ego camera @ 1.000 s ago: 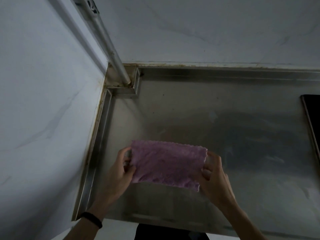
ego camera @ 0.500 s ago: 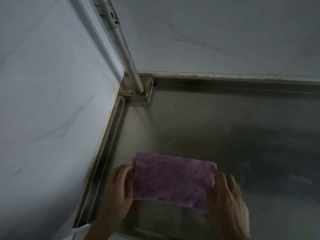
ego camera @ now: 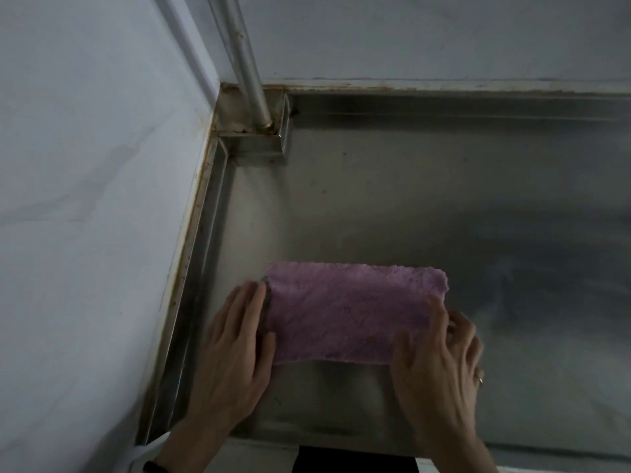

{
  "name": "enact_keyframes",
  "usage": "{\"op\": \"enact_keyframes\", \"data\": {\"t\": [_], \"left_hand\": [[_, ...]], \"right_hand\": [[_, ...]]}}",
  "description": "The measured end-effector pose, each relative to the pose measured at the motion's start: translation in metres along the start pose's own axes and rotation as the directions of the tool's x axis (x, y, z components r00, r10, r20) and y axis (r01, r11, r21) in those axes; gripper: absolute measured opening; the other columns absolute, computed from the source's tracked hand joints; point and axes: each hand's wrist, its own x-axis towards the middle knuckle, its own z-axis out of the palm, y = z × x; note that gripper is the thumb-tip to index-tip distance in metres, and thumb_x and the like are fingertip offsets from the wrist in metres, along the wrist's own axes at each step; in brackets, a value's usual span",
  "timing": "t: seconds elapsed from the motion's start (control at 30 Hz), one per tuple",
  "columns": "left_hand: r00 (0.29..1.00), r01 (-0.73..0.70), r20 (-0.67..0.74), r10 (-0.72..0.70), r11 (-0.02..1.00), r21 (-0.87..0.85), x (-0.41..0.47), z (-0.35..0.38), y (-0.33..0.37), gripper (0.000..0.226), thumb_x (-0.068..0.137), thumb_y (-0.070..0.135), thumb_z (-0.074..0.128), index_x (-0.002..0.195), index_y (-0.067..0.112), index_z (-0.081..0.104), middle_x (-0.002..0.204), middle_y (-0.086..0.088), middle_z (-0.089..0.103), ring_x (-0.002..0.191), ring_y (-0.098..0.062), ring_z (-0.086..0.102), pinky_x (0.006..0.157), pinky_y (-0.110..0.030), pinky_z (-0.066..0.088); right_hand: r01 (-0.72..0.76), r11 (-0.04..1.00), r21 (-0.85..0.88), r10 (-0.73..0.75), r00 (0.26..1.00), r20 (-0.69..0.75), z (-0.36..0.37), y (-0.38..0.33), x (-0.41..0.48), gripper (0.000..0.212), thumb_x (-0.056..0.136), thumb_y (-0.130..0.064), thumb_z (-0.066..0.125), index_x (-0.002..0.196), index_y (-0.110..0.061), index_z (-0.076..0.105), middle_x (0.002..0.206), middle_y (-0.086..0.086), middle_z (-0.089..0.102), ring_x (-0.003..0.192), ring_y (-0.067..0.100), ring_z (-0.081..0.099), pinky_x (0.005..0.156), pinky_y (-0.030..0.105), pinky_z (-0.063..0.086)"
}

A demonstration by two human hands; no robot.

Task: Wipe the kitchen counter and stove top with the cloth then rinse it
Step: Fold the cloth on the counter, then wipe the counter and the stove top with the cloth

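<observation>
Cloth: folded pink cloth (ego camera: 351, 312) sits low over the steel counter (ego camera: 444, 199), at its near-left part, strung between both hands. Whether it lies fully flat on the metal, I cannot tell; the near edge seems a shade lifted.
Long axis: runs left to right, parallel to the counter's front edge and square to the wall (ego camera: 85, 199).
Left hand (ego camera: 228, 356): fingers straight along the cloth's left end, thumb touching the near-left corner. It looks more like a press than a pinch.
Right hand (ego camera: 440, 363): grips the right end, thumb on top and fingers curled round behind the edge, with a ring (ego camera: 480, 379) showing.
Which hand is nearer: a dead heat. Each hand has one short end, and the cloth's middle lies straight ahead between them.
Lie of the ground: the channel (ego camera: 191, 285) along the wall is just beside the left hand. The pipe (ego camera: 249, 73) and its corner are ahead and to the left, and bare steel runs away to the right.
Stove top: not in this view.
Step in hand, as I judge it: spreading the cloth down, ready for the first stroke.
Next move calls for: one palm flat on the middle of the cloth, then a push across the long axis toward the back edge, or a sweep right along it.
Risk: with only the ends held, the cloth may bunch, and the channel by the wall could get missed.
</observation>
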Motion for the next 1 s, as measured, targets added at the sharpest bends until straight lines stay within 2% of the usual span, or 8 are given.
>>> {"op": "enact_keyframes", "data": {"t": [0.13,0.27,0.43,0.6,0.73,0.8,0.87,1.0], "left_hand": [[0.996,-0.056,0.071,0.049,0.993,0.101,0.003,0.007,-0.02,0.091,0.093,0.076,-0.007,0.163,0.018,0.006,0.172,-0.006,-0.001,0.161,-0.026,-0.001,0.13,-0.044,0.0],[0.994,-0.036,0.106,0.027,0.996,0.081,0.002,0.007,-0.027,0.096,0.093,0.079,-0.004,0.162,0.013,0.006,0.172,-0.012,0.001,0.161,-0.031,0.003,0.13,-0.047,0.005],[0.998,-0.033,0.052,0.031,0.998,0.049,0.005,-0.002,-0.023,0.09,0.1,0.072,0.005,0.163,0.009,0.016,0.172,-0.016,0.012,0.16,-0.031,0.01,0.128,-0.05,0.013],[0.999,-0.046,-0.01,0.047,0.997,0.065,0.002,-0.012,-0.028,0.075,0.107,0.054,0.016,0.16,0.002,0.025,0.169,-0.018,0.024,0.158,-0.031,0.019,0.125,-0.054,0.029],[0.999,-0.031,-0.014,0.032,0.996,0.081,0.003,-0.011,-0.036,0.071,0.107,0.046,0.014,0.159,-0.001,0.022,0.169,-0.018,0.02,0.158,-0.033,0.02,0.126,-0.052,0.028],[0.999,-0.043,-0.025,0.047,0.993,0.114,0.004,-0.008,-0.039,0.068,0.109,0.042,0.018,0.157,-0.005,0.03,0.166,-0.022,0.029,0.155,-0.038,0.028,0.124,-0.052,0.032],[1.0,-0.006,-0.017,0.009,0.993,0.118,0.007,-0.005,-0.041,0.065,0.107,0.037,0.023,0.159,-0.002,0.027,0.167,-0.019,0.026,0.155,-0.037,0.027,0.124,-0.053,0.032],[1.0,-0.011,0.016,0.009,0.989,0.149,0.01,-0.003,-0.039,0.074,0.109,0.046,0.007,0.154,-0.006,0.033,0.164,-0.023,0.03,0.152,-0.041,0.033,0.126,-0.051,0.03]], "right_hand": [[-0.139,0.99,-0.007,0.139,0.99,-0.015,0.0,0.004,0.002,0.057,0.088,-0.039,0.074,0.128,-0.007,0.05,0.128,0.02,0.054,0.119,0.042,0.05,0.091,0.055,0.048],[-0.127,0.991,0.04,0.127,0.992,0.005,-0.007,-0.012,0.01,0.018,0.092,-0.029,0.067,0.098,-0.014,0.06,0.095,0.014,0.072,0.087,0.038,0.061,0.081,0.047,0.05],[0.117,0.967,0.228,-0.089,0.987,-0.132,-0.022,-0.057,-0.002,0.031,0.083,-0.019,0.073,0.112,-0.027,0.066,0.073,-0.008,0.063,0.073,0.031,0.065,0.063,0.036,0.044],[0.48,0.843,0.243,-0.523,0.837,0.162,0.006,-0.099,-0.031,0.032,0.09,-0.048,0.064,0.12,-0.037,0.059,0.103,-0.017,0.067,0.086,0.007,0.065,0.072,0.031,0.056],[0.654,0.751,0.097,-0.656,0.755,-0.01,0.028,-0.087,-0.015,0.033,0.096,-0.031,0.065,0.129,-0.025,0.065,0.127,-0.007,0.065,0.113,0.017,0.06,0.086,0.039,0.058],[0.758,0.648,-0.076,-0.735,0.648,0.201,0.048,-0.081,-0.001,0.061,0.102,-0.037,0.053,0.159,-0.021,0.041,0.164,0.007,0.039,0.151,0.03,0.036,0.116,0.05,0.042],[0.816,0.558,-0.152,-0.719,0.567,0.402,0.068,-0.078,0.009,0.07,0.102,-0.048,0.035,0.164,-0.026,0.009,0.173,0.004,0.004,0.16,0.031,0.004,0.126,0.057,0.02],[0.879,0.438,-0.189,-0.789,0.476,0.388,0.09,-0.092,0.043,0.066,0.104,-0.048,0.035,0.164,-0.022,0.024,0.172,0.005,0.015,0.159,0.027,0.012,0.127,0.055,0.018]]}}
